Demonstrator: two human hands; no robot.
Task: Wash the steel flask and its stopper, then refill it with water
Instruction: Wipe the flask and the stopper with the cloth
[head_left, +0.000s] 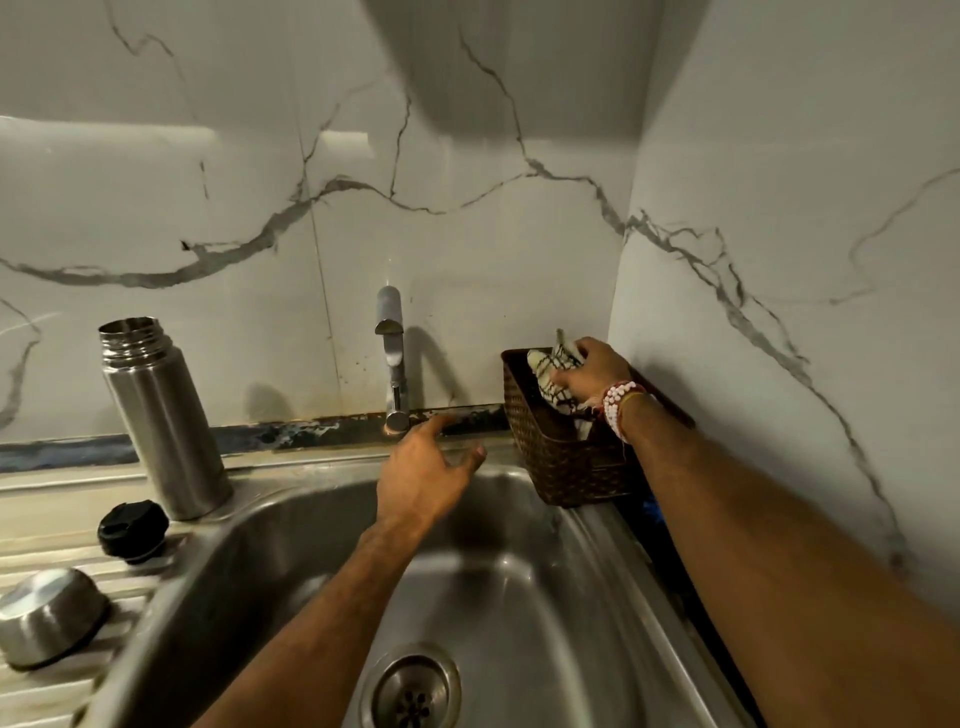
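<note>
The steel flask (163, 415) stands upright on the drainboard (62, 525) left of the sink (519, 597). Its brushed body is plain, its threaded mouth uncapped. Its black stopper (133, 530) lies just in front of it, and an upturned steel cup (49, 616) sits nearer you. Your left hand (423, 478) hovers over the basin below the tap (392, 358), fingers loosely spread and holding nothing, well apart from the flask. Your right hand (587, 371) curls around a checked cloth (543, 376) inside the brown woven basket (561, 462) in the corner, farther still from flask and stopper.
</note>
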